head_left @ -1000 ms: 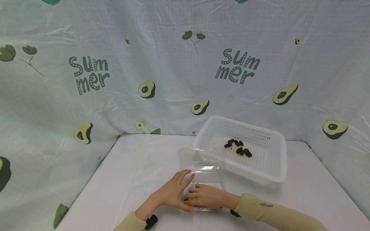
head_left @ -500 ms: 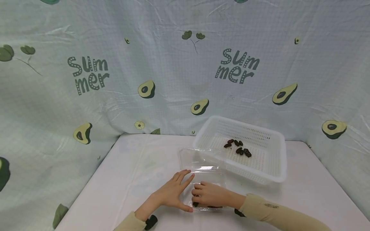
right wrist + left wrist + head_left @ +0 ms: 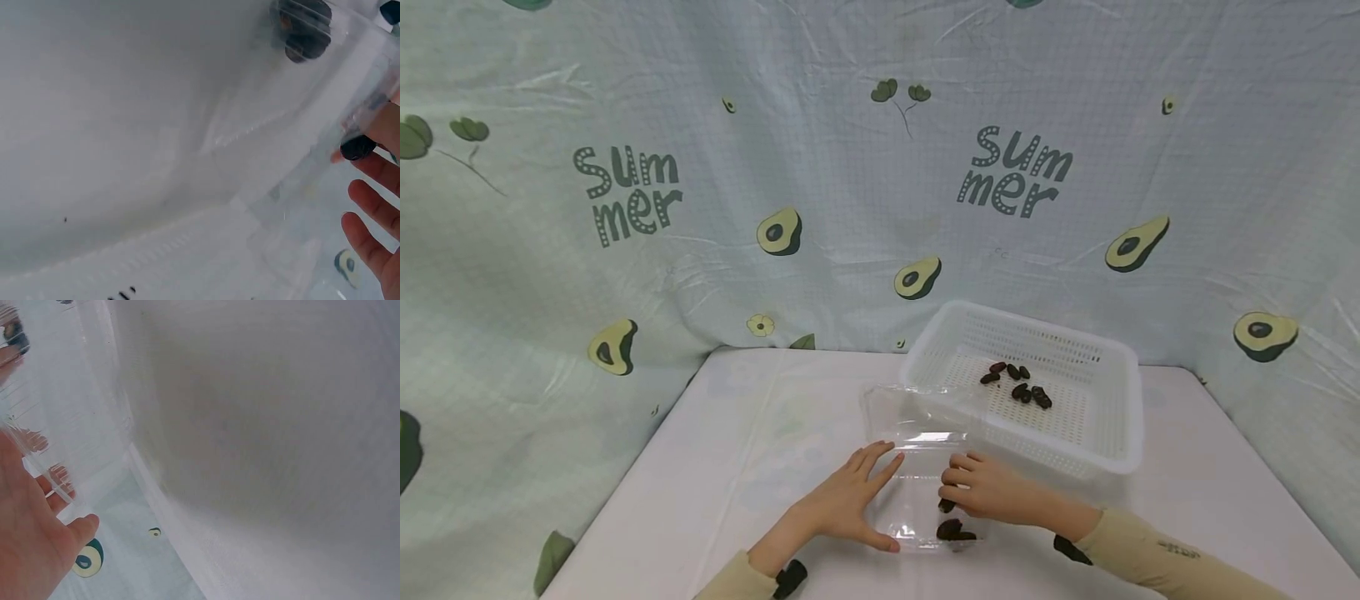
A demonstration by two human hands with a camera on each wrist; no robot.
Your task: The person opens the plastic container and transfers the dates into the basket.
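Note:
A clear plastic clamshell box (image 3: 917, 500) lies on the table with its lid (image 3: 917, 412) folded back. My right hand (image 3: 988, 490) is over its right side, pinching a dark date (image 3: 358, 147) between thumb and fingertips. Below that hand, a few more dates (image 3: 951, 530) lie together in the box's front right corner; the wrist view shows these dates (image 3: 305, 28) through the clear wall. My left hand (image 3: 848, 500) is at the box's left edge, fingers spread and nearly straight. In the left wrist view, the left hand (image 3: 37, 519) rests along the plastic rim.
A white perforated basket (image 3: 1116, 408) stands behind and right of the box, partly behind its lid. Several dates (image 3: 1021, 392) lie on its bottom. A printed cloth (image 3: 850, 167) hangs behind the pale table (image 3: 737, 450).
My right hand has moved from the box's left side to its right with the date, uncovering the dates in the front right corner. My left hand has stayed in place.

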